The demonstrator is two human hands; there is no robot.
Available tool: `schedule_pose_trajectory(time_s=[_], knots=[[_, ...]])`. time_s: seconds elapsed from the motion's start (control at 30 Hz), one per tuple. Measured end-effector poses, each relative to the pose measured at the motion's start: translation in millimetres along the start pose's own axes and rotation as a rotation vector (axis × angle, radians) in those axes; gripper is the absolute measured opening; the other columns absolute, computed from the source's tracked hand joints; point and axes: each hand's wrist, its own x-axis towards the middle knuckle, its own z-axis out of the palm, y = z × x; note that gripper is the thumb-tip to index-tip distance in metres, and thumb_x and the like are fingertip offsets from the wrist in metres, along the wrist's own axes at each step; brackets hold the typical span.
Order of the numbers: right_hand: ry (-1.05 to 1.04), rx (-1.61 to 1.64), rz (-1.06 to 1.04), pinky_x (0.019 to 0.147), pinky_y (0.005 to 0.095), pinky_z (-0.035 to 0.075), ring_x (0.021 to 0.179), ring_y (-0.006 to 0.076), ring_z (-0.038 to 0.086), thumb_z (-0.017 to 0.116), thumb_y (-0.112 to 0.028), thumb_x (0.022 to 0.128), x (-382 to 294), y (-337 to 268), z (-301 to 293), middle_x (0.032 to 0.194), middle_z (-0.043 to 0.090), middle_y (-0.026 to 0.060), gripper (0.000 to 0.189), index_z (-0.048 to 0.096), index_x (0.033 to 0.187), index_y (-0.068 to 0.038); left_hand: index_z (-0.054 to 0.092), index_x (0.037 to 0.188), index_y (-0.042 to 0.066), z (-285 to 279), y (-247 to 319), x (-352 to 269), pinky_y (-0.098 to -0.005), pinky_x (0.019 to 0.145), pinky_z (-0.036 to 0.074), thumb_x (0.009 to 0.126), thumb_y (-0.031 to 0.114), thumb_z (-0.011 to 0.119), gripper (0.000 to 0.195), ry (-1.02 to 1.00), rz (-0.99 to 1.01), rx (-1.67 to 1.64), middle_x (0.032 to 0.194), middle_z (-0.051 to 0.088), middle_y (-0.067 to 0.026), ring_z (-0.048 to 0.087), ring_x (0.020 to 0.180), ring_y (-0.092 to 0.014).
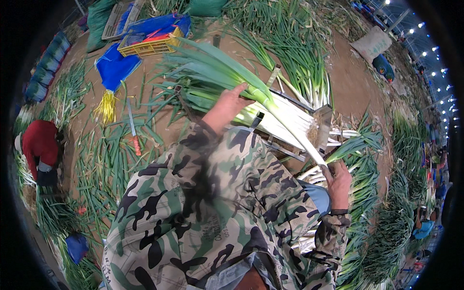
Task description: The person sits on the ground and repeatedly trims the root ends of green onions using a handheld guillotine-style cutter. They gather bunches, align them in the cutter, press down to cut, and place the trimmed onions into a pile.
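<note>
A long green onion [298,135] slants across in front of me, its leaves up to the left and its white shank down to the right. My left hand [230,107] grips it where the green leaves meet the shank. The root end is between the fingers of my right hand [337,179]. Beneath it, a bundle of green onions [259,116] rests in a low metal frame [325,125], roots against the frame's right end plate. Green onions [357,188] lie piled beside my right arm.
On the left ground lies a knife [131,117] with a red-wrapped handle, among loose leaves. Beyond it are yellow ties [107,107], blue sheeting [116,69] and a yellow crate [150,46]. More green onions [299,59] lie ahead. A person in red [40,146] bends at far left.
</note>
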Motion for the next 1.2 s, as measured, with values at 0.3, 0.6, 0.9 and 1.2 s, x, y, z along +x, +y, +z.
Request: schedule_pose_trajectory(time_s=[0.3,0.6,0.9,1.2], knots=[[-0.038,-0.338,0.194,0.059,0.0513,0.05,0.062,0.0445,0.064,0.08,-0.034,0.094,-35,76,21,0.067,0.064,0.0221,0.045,0.062,0.069,-0.001,0.063,0.14,0.003,-17,28,2,-0.0377,0.088,0.064,0.091,0.015,0.086,0.055,0.089,-0.203,-0.126,0.111,0.076,-0.0212,0.076,0.094,-0.025],[-0.401,-0.608,0.561,0.077,0.0566,0.06,0.088,0.0469,0.074,0.085,-0.041,0.078,-134,183,-24,0.089,0.076,0.0244,0.041,0.079,0.093,-0.003,0.063,0.124,-0.01,-68,-9,40,-0.0537,0.091,0.068,0.1,0.014,0.078,0.037,0.306,-0.081,-0.351,0.114,0.073,-0.0204,0.076,0.099,-0.04],[0.064,-0.14,-0.046,0.101,0.0493,0.054,0.115,0.0409,0.066,0.091,-0.029,0.08,31,-16,28,0.121,0.07,0.0212,0.07,0.064,0.139,-0.002,0.059,0.123,-0.013,-28,37,41,-0.0548,0.086,0.069,0.101,0.009,0.072,0.033,0.402,-0.407,-0.68,0.118,0.068,-0.0246,0.075,0.102,-0.041],[-0.01,0.016,-0.095,0.082,0.0498,0.059,0.097,0.0401,0.071,0.076,-0.025,0.094,94,-57,110,0.116,0.069,0.0162,0.043,0.066,0.133,-0.012,0.058,0.128,-0.012,-41,46,48,-0.0546,0.084,0.069,0.102,0.01,0.071,0.037,0.414,-0.465,-0.692,0.12,0.068,-0.0241,0.075,0.103,-0.043]])
